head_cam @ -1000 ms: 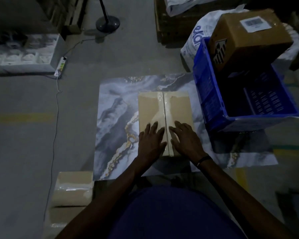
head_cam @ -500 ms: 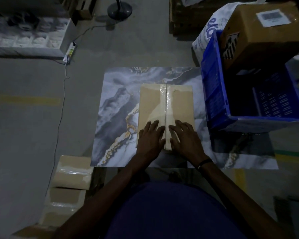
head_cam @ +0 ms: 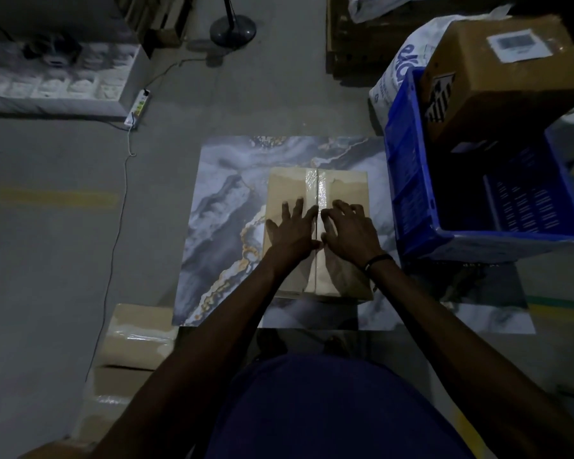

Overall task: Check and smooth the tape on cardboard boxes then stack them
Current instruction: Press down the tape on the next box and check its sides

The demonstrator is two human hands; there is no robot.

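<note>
Brown box's (head_cam: 507, 81) label (head_cam: 520, 45) print: too blurred.

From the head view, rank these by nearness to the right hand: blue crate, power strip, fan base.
Measured from the right hand:
1. Blue crate, just to its right.
2. Power strip, far left on the floor.
3. Fan base, straight ahead at the top; nearly level with the strip, barely farther.

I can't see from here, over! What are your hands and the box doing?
Left hand and right hand open, flat on the box, either side of the tape. Box on marble board. Nothing blocking.
</note>
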